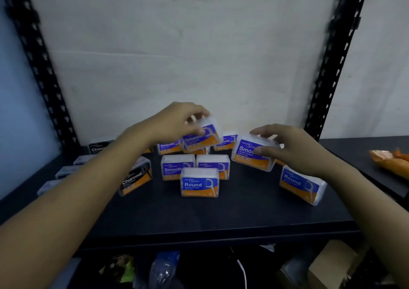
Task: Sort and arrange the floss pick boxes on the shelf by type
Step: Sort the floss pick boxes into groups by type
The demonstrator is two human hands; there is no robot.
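Clear floss pick boxes with blue and orange labels stand on a dark shelf (199,218). My left hand (177,120) grips a blue box (202,137) lifted and tilted above the back row. My right hand (292,147) holds a Smooth box (250,153), tilted, just off the shelf. A Round box (199,182) stands in front at centre, with another Round box (302,184) angled at the right. Two more boxes, one of them a Smooth box (174,168), stand behind the centre one. A black Charcoal box (136,178) leans at the left, partly hidden by my left forearm.
Black perforated uprights (35,52) frame the shelf against a white wall. More clear boxes (66,171) lie along the left edge, and a Charcoal box (98,147) stands at the back left. An orange packet (389,160) lies on the right surface. Clutter and a cardboard box (332,264) sit below.
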